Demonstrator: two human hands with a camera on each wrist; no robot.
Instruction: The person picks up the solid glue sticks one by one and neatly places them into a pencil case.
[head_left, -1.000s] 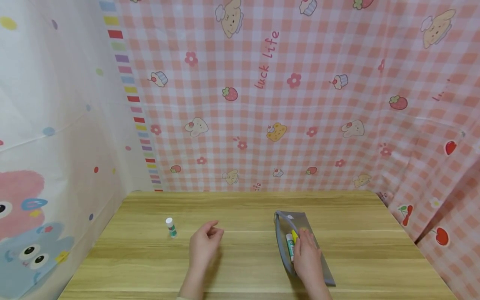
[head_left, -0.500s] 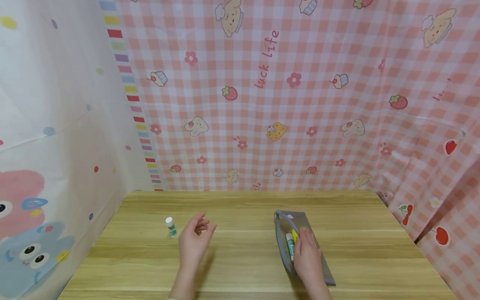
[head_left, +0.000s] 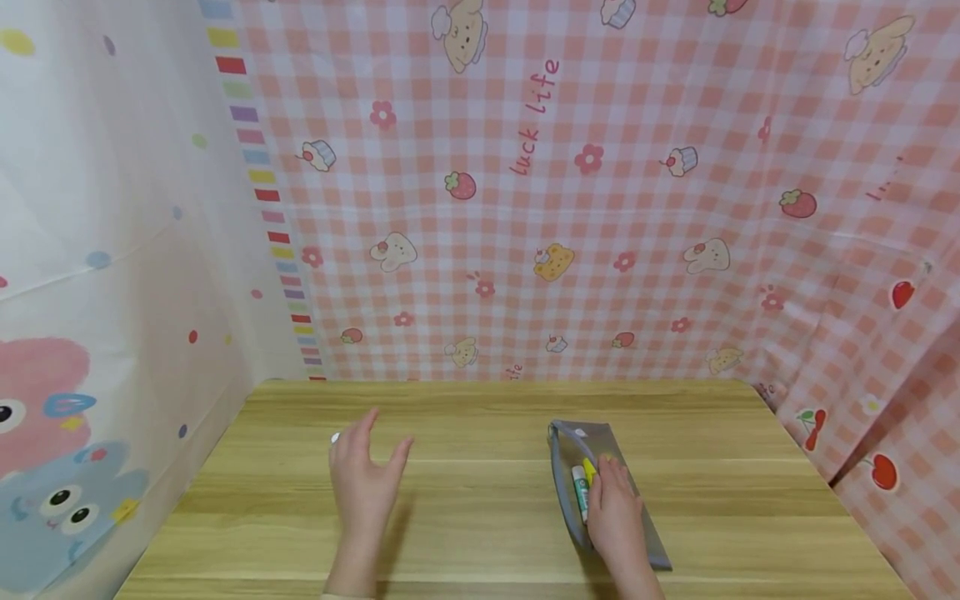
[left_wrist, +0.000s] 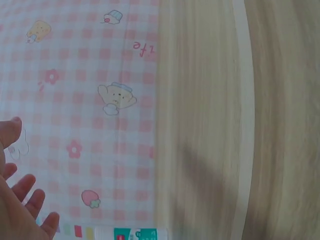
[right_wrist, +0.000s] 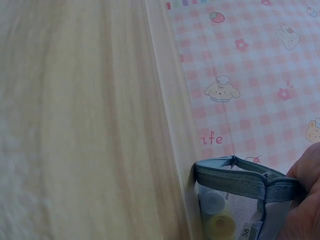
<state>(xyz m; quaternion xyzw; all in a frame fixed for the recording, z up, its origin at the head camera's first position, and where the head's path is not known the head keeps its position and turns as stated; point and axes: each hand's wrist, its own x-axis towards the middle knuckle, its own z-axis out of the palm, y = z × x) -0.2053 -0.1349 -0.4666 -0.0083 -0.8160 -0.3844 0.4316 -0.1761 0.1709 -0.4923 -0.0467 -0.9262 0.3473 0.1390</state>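
Observation:
In the head view, my left hand (head_left: 363,483) is raised over the left side of the table, thumb and fingers spread apart with nothing between them. Just behind its fingers shows the white cap of a glue stick (head_left: 335,437); its green label (left_wrist: 135,234) appears at the bottom of the left wrist view. My right hand (head_left: 617,508) holds the side of a grey mesh zipper pouch (head_left: 600,437), pinching its rim. Through the pouch's gaping mouth I see another glue stick (head_left: 580,493) and a yellow item (head_left: 589,471), partly hidden by the hand.
The wooden table (head_left: 480,517) spreads between and around the hands. A pink checked curtain (head_left: 495,225) hangs behind its far edge, and a white patterned curtain (head_left: 150,275) hangs to the left.
My left hand has moved leftward and forward to the standing glue stick, and its thumb and fingers have spread wider. The right hand and pouch have stayed in place.

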